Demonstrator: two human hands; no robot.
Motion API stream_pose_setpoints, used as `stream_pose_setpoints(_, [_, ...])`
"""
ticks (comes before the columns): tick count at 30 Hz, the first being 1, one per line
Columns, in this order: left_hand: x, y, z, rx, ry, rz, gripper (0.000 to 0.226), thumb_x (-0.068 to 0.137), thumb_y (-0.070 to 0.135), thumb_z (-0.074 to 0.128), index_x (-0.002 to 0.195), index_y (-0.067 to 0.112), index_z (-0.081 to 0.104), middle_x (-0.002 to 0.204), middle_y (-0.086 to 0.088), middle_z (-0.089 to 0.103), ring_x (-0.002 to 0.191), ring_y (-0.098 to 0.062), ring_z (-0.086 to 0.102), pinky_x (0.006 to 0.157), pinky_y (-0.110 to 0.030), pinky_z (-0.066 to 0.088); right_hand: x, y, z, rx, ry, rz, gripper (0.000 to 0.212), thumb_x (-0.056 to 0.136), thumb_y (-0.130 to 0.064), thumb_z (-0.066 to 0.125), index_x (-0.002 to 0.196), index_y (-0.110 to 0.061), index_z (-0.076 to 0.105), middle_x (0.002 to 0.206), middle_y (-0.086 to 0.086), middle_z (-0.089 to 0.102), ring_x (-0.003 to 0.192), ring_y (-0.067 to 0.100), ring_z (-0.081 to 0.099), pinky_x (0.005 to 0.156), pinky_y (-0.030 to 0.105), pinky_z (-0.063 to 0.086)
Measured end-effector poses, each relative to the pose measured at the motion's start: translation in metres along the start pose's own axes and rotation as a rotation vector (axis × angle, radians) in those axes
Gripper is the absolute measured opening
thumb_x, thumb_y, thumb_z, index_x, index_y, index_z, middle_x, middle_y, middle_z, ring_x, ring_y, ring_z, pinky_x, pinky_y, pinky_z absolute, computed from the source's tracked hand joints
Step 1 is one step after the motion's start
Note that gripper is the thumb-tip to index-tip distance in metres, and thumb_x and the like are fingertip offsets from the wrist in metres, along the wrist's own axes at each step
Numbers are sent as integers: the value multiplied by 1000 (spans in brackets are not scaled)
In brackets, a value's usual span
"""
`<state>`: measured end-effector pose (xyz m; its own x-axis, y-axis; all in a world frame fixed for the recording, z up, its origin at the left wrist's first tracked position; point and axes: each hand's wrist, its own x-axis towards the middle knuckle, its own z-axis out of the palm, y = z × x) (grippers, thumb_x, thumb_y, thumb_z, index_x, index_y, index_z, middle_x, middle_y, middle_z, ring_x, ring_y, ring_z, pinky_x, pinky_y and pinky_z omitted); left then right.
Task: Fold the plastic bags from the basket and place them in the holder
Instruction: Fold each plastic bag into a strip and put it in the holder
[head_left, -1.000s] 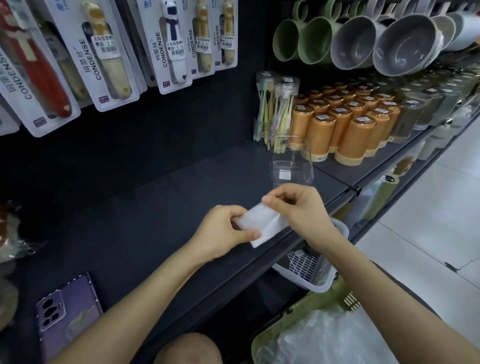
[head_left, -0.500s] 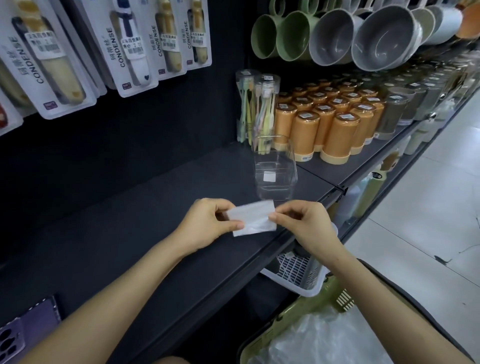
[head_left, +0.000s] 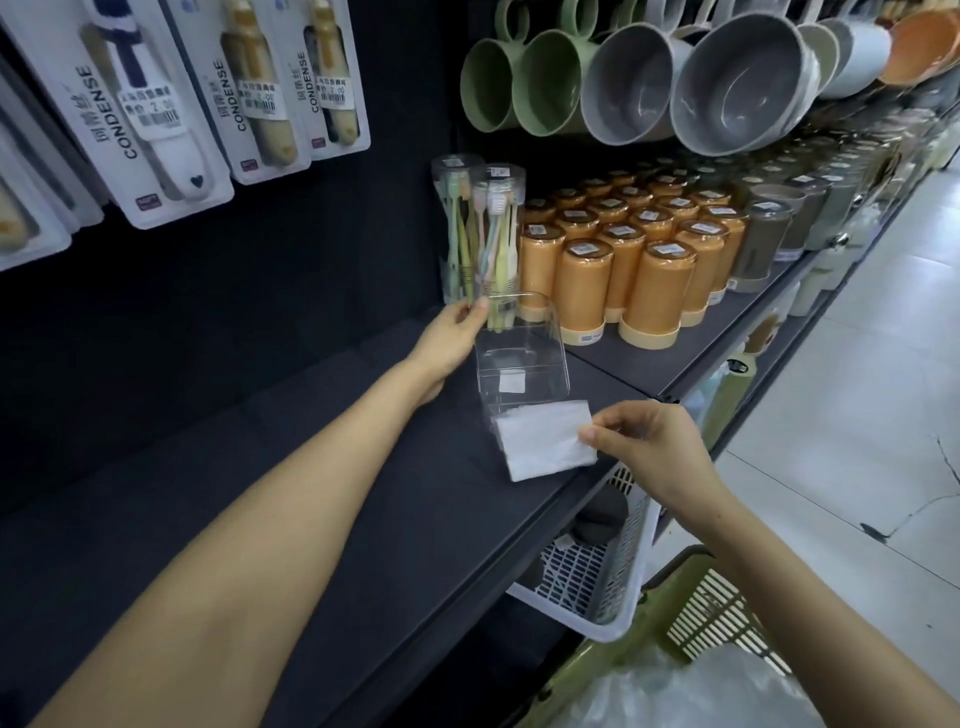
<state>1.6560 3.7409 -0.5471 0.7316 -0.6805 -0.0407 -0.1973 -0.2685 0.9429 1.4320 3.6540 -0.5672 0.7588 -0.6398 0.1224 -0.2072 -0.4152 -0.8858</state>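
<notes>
Right hand (head_left: 654, 452): fingers (head_left: 592, 434) pinch right edge of folded plastic bag (head_left: 540, 441), flat white rectangle held low, just in front of clear holder (head_left: 519, 364), likely ready to go in. Left hand (head_left: 447, 338): fingers (head_left: 475, 307) touch holder's upper left wall, apparently steadying it; cannot tell whether they wrap it. Holder stands upright on dark shelf (head_left: 363, 467). Below right wrist, green basket (head_left: 717, 613) holds loose bags (head_left: 701, 691).

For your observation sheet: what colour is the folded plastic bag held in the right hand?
The folded bag is white; head view.
</notes>
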Motion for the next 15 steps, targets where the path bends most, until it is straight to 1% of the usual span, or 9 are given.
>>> stream_pose_setpoints(2, [14,3,9,-19,-15,-17,62,100,47,38,150,12,29,152,-3,36,138,-18,35,110,-29,29,6,5,1,-26,-25,13,14,82,-20,75,70,-16,69,69,4,68,60,8,54,65,26,45])
stream_pose_setpoints(4, [25,2,12,-49,-5,-32,55,102,44,38,148,13,35,149,-5,42,132,-20,43,106,-29,36,11,8,1,-37,-29,14,13,81,-19,76,71,-15,69,71,0,66,59,2,53,63,20,43])
stream_pose_setpoints(5, [27,1,12,-55,6,-35,50,103,40,38,145,13,39,144,-5,47,125,-19,48,98,-28,43,13,8,1,-39,-32,13,14,81,-18,76,70,-15,68,74,-3,66,59,-1,52,63,16,42])
stream_pose_setpoints(6, [27,-1,11,-55,20,-30,46,104,35,37,143,12,42,138,-5,52,117,-18,53,86,-24,46,15,8,2,-38,-38,13,14,81,-17,76,70,-15,68,76,-5,66,60,-2,53,63,13,41])
stream_pose_setpoints(7, [25,-2,9,-49,37,-19,42,105,30,36,140,10,44,130,-6,55,108,-17,54,75,-20,46,16,8,2,-36,-46,14,14,81,-17,76,70,-15,68,79,-6,66,62,-3,54,64,12,42])
stream_pose_setpoints(8, [21,-4,8,-43,56,-4,39,105,26,35,138,9,45,122,-6,57,102,-16,54,70,-17,45,16,7,2,-34,-55,16,14,81,-16,76,69,-15,68,81,-6,67,63,-3,55,65,12,42])
stream_pose_setpoints(10, [7,-9,0,-22,94,18,35,105,21,34,136,9,46,113,-5,56,96,-14,52,71,-17,45,15,5,3,-33,-73,11,14,81,-16,76,69,-16,68,82,-8,67,63,-5,56,65,10,42])
stream_pose_setpoints(12, [-10,-16,-12,10,134,21,35,105,21,34,136,10,46,111,-3,56,95,-15,53,82,-26,48,11,2,6,-20,-101,-4,13,81,-13,76,70,-13,68,82,-7,66,61,-7,56,63,9,43])
stream_pose_setpoints(15, [-40,-28,-33,72,210,6,34,104,22,36,134,12,48,113,-3,58,104,-21,56,97,-37,47,2,-6,10,-7,-165,-23,11,81,-10,75,72,-7,70,82,-4,67,61,-8,56,64,7,42])
